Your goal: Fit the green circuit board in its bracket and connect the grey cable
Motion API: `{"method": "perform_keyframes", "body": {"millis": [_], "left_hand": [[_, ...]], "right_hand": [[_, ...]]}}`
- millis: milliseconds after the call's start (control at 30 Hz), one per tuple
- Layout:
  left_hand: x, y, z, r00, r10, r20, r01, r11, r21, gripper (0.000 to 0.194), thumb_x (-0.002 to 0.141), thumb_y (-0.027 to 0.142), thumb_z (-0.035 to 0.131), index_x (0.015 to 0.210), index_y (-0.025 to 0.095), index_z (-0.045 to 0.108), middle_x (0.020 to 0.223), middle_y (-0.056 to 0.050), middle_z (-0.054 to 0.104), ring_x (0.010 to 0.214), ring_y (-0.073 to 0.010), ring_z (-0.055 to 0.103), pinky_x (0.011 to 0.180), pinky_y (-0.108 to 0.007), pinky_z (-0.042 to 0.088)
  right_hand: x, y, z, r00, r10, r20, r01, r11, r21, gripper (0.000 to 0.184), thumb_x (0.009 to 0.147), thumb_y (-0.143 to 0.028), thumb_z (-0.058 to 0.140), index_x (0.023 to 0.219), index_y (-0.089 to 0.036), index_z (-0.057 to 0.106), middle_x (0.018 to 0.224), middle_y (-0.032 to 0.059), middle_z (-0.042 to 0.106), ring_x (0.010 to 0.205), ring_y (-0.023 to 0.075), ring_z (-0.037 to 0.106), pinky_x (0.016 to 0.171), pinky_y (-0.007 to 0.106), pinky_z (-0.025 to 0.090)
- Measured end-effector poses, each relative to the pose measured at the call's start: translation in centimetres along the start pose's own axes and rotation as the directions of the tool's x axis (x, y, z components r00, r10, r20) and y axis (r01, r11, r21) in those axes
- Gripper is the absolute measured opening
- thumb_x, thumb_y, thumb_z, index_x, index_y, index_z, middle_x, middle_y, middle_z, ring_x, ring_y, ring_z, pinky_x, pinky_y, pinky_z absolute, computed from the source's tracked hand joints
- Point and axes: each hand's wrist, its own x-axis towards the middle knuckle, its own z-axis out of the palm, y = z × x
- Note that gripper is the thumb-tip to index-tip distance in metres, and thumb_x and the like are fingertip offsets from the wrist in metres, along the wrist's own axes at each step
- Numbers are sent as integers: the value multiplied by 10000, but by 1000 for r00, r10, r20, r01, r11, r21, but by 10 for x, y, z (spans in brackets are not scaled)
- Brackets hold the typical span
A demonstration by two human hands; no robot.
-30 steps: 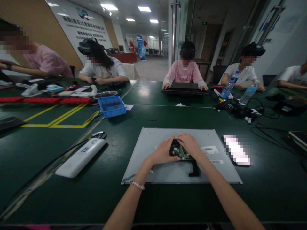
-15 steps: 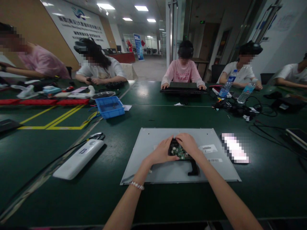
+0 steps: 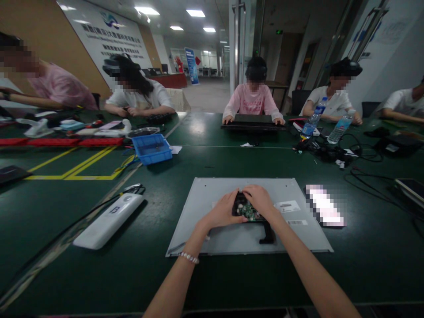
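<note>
A green circuit board [image 3: 251, 213] in a black plastic frame [image 3: 267, 233] lies over the back of a grey flat display panel [image 3: 198, 207]. My left hand [image 3: 222, 210] grips the frame's left side, its thumb along the lower edge of the board and its fingers at the top. From the right, my right hand [image 3: 260, 199] holds the upper edge, fingers bent over it. The two hands' fingertips nearly meet at the top. What the right fingertips press on is hidden. White labels show on the panel to the right.
Left of the panel lies a white power bank [image 3: 111, 219] with black cables. A phone [image 3: 324, 205] rests at its right edge. Farther off are a blue basket [image 3: 152, 150], water bottles [image 3: 340, 126] and tangled black cables [image 3: 331, 150]. Several people sit across the green table [image 3: 205, 276].
</note>
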Motion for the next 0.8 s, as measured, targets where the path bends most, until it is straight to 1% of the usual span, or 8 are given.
{"method": "perform_keyframes", "body": {"millis": [100,200,333,400,467,567,667,800], "left_hand": [[0,0,0,1000,3,3,-3,1000,-7,1033,662,597,645,1431,130,138,1448,-201,280,1324,-350,279,1077,-498,253],[0,-2,0,1000,17,5,-17,1000,-5,1029,665,606,637,1432,134,140,1446,-200,284,1322,-345,283,1077,-499,254],[0,-3,0,1000,22,10,-22,1000,6,1025,677,614,623,1430,118,136,1447,-208,274,1324,-341,282,1079,-498,251],[1,-3,0,1000,19,13,-19,1000,8,1025,681,616,618,1430,115,131,1450,-209,268,1326,-342,276,1079,-501,250],[1,-4,0,1000,18,12,-18,1000,7,1027,678,617,620,1431,121,127,1449,-208,271,1323,-346,280,1076,-505,251],[2,-5,1,1000,20,7,-20,1000,4,1027,676,609,625,1435,140,118,1441,-204,289,1314,-353,295,1066,-517,258],[1,-5,0,1000,23,6,-23,1000,-2,1025,681,609,623,1439,148,108,1443,-202,286,1318,-352,288,1064,-523,259],[2,-4,-1,1000,17,12,-17,1000,-10,1026,682,605,625,1441,146,109,1449,-200,274,1324,-350,277,1074,-517,251]], "right_hand": [[-2,3,-8,998,6,-65,-6,1000,3,229,907,-201,444,971,-203,663,1021,47,676,966,168,590,860,251,405],[-11,15,-24,992,29,-123,-34,999,-38,233,911,-216,441,995,-199,658,1055,53,666,989,178,579,871,266,405],[-36,41,-43,993,37,-116,-53,989,-139,237,907,-204,440,994,-190,660,1057,69,660,1002,195,569,880,294,402],[-49,52,-45,994,58,-91,-72,984,-160,234,902,-192,442,989,-189,659,1045,70,662,992,194,572,871,293,406],[-58,58,-42,995,85,-45,-91,983,-159,233,892,-176,447,978,-195,662,1028,67,666,981,190,579,851,284,414],[-64,61,-35,993,117,11,-115,987,-115,250,876,-152,446,985,-203,664,1031,63,666,982,180,583,846,274,420],[-64,61,-33,991,137,11,-136,990,-42,276,858,-143,440,1021,-198,655,1067,61,655,1006,179,575,874,280,417],[-70,64,-40,982,189,1,-189,981,35,305,833,-169,466,1094,-189,623,1132,70,625,1037,196,561,909,303,406]]}}
